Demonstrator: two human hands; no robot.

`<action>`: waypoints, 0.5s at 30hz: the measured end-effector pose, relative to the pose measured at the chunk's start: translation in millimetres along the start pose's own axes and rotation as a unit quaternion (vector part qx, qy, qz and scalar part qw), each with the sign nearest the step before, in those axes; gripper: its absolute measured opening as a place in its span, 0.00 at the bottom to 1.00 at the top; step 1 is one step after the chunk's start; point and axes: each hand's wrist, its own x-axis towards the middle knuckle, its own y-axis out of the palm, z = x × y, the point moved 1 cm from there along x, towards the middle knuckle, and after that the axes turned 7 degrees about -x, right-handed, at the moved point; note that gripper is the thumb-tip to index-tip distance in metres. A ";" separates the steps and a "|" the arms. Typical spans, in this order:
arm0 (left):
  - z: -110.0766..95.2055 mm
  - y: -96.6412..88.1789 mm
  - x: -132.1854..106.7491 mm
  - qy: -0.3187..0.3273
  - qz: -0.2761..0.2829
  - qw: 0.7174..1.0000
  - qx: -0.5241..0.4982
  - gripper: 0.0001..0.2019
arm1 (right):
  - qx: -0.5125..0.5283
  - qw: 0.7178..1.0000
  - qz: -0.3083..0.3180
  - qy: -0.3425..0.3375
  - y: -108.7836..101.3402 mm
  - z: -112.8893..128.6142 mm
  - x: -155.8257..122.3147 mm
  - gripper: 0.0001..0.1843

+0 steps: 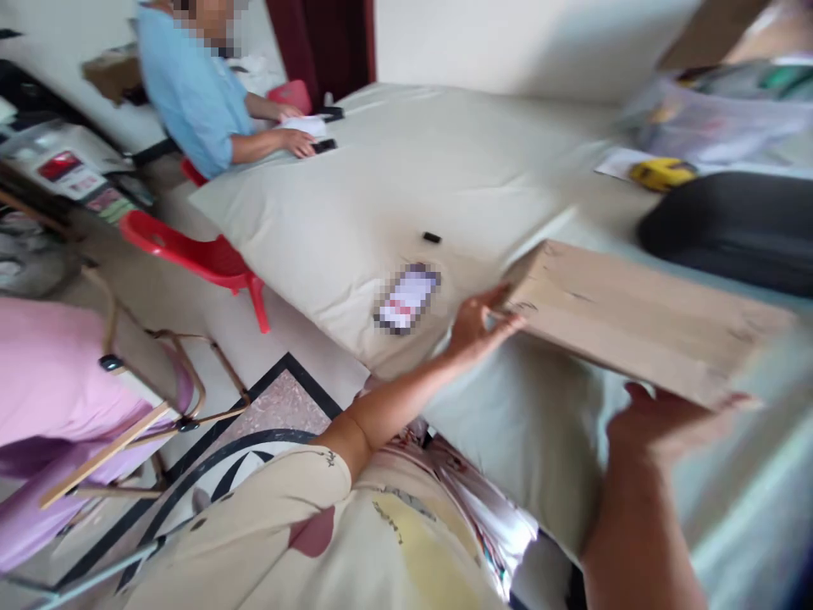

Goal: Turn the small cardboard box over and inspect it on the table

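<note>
A long brown cardboard box point(641, 309) is held at the table's near edge, its broad face towards me. My left hand point(486, 326) grips its left end, with the thumb and fingers around the corner. Under the lower right edge is my right hand point(673, 424), its fingers closed against the box and partly hidden by it. To the left of my left hand lies a phone point(407, 298) with its screen lit. A small black object point(432, 237) sits just beyond the phone.
The table wears a pale cloth point(495, 161). A black rounded object point(730, 229), a yellow tool point(662, 174) and a filled plastic bag point(717, 123) are at the right. Across the table sits a person in a blue shirt point(190, 93). A red chair point(196, 254) stands at left, near a folding chair point(146, 381).
</note>
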 end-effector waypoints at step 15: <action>37.4 -23.6 32.5 0.017 -0.066 0.996 0.059 0.34 | -0.083 0.991 0.067 -0.085 -3.5 10.1 -26.2 0.38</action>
